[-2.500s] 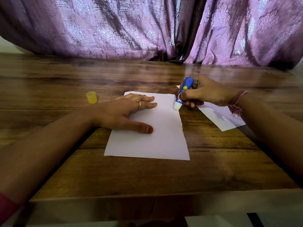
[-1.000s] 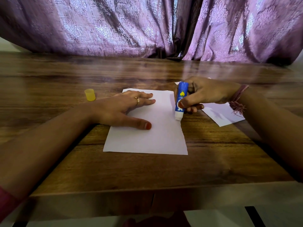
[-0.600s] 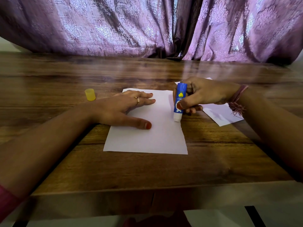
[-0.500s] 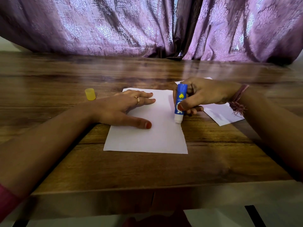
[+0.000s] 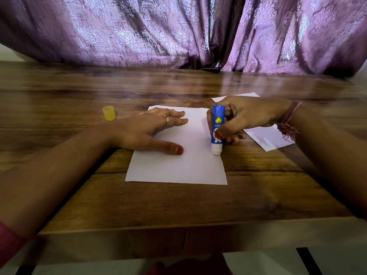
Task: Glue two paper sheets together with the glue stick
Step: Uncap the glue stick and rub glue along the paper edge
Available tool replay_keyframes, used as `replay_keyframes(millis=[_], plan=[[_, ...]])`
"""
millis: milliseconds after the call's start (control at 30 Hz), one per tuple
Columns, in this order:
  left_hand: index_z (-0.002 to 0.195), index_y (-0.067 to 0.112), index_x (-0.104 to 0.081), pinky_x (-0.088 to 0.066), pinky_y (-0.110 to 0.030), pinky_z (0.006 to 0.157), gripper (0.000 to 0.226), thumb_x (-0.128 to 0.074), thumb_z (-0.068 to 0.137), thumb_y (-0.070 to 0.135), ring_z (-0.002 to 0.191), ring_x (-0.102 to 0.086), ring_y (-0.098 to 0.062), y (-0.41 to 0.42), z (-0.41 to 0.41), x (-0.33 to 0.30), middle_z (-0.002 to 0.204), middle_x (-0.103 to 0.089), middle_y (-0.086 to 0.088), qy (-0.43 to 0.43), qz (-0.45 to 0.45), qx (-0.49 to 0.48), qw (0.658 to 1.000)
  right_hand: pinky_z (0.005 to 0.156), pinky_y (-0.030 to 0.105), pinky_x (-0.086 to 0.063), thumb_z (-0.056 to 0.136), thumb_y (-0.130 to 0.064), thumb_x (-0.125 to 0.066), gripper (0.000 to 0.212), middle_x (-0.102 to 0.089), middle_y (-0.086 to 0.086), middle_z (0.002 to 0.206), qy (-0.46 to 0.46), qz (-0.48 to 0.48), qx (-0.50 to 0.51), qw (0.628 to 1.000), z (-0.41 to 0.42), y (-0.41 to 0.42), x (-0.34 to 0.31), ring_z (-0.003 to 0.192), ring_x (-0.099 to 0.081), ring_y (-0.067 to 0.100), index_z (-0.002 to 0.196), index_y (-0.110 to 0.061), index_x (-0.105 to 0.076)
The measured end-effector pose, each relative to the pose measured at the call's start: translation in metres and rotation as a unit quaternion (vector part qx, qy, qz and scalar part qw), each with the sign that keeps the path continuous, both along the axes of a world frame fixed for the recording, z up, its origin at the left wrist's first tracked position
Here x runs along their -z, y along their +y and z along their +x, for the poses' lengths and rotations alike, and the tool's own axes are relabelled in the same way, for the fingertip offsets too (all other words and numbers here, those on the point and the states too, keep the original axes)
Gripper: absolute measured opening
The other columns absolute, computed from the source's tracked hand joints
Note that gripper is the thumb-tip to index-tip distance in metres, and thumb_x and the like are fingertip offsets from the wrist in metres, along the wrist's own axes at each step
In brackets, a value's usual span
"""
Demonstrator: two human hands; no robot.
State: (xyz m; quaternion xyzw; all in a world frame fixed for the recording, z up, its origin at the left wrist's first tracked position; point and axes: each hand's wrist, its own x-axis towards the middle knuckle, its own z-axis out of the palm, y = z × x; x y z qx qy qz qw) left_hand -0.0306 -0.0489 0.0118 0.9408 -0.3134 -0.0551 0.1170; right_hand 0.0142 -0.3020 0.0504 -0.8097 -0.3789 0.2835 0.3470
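Glue stick, blue barrel, held upright: one yellow spade-shaped emblem near the top of the label. Beneath it a single line of small pale lettering, too fine and blurred to read. Lower down, a white printed patch, partly covered by a thumb, illegible. No other text, number or sign is legible on anything else here.
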Motion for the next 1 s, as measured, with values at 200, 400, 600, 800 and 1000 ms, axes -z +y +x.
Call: replay_keyframes(millis=[200,400,600,800,1000], plan=[[0.147,0.037,-0.021,-0.011,-0.027,0.114,0.088,-0.045,0.071,0.073,0.14,-0.009,-0.001,0.0,0.0,0.0,0.157,-0.014,0.012,0.003,0.007,-0.006,1.0,0.038,0.02,-0.043,0.074,-0.014,-0.065,0.008,-0.064,0.002,0.055,-0.009,0.014,0.019,1.0,-0.002,0.0,0.0,0.042,-0.056,0.011,0.069,-0.009,-0.061],[0.147,0.037,-0.021,-0.012,-0.028,0.113,0.089,-0.045,0.07,0.073,0.141,-0.01,-0.002,0.0,0.0,-0.001,0.158,-0.014,0.011,0.002,0.01,-0.007,1.0,0.039,0.019,-0.043,0.07,-0.023,-0.069,0.021,-0.064,0.003,0.057,0.004,0.001,-0.009,1.0,-0.011,0.002,-0.002,0.044,-0.057,0.011,0.073,-0.004,-0.061],[0.147,0.037,-0.021,-0.012,-0.036,0.117,0.096,-0.039,0.065,0.082,0.142,-0.009,-0.003,0.0,-0.001,0.0,0.158,-0.014,0.011,-0.001,0.012,-0.015,1.0,0.04,0.019,-0.043,0.075,-0.014,-0.065,0.01,-0.064,0.004,0.056,-0.011,0.004,0.011,1.0,-0.015,-0.001,-0.001,0.043,-0.058,0.011,0.072,-0.005,-0.062],[0.147,0.038,-0.021,-0.014,-0.042,0.117,0.095,-0.041,0.065,0.083,0.142,-0.01,-0.005,0.002,0.001,0.001,0.157,-0.014,0.012,0.001,0.009,-0.018,1.0,0.04,0.019,-0.043,0.073,-0.017,-0.067,0.011,-0.065,0.005,0.057,-0.014,0.018,0.031,0.999,-0.016,-0.002,0.001,0.043,-0.057,0.012,0.072,-0.007,-0.062],[0.146,0.038,-0.021,-0.014,-0.044,0.116,0.096,-0.036,0.063,0.084,0.142,-0.01,-0.005,0.001,0.0,0.002,0.157,-0.015,0.012,-0.002,0.007,-0.019,1.0,0.041,0.018,-0.044,0.072,-0.019,-0.07,0.014,-0.065,0.004,0.056,0.0,0.02,0.001,1.0,-0.025,-0.003,0.001,0.043,-0.058,0.01,0.072,-0.007,-0.063]])
